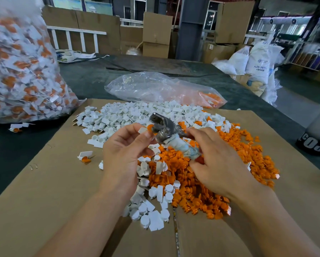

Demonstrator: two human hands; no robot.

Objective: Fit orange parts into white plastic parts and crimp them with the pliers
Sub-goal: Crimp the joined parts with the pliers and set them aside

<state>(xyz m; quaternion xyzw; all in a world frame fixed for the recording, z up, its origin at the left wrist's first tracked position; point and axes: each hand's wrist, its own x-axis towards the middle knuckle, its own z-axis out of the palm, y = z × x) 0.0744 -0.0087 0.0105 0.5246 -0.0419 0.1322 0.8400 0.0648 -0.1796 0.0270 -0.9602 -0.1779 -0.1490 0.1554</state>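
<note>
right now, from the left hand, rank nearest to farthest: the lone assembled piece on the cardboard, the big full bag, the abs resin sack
1. Lone assembled piece, on the cardboard just left of the left hand.
2. Big full bag, on the table's far left.
3. ABS resin sack, beyond the table, far right.

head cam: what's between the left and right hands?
The pliers, in the head view: the right hand grips their wrapped handles, and their metal head meets the white-and-orange part the left hand pinches.

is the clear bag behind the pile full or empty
Nearly empty: the clear bag lies collapsed, orange parts only at its right end.
</note>
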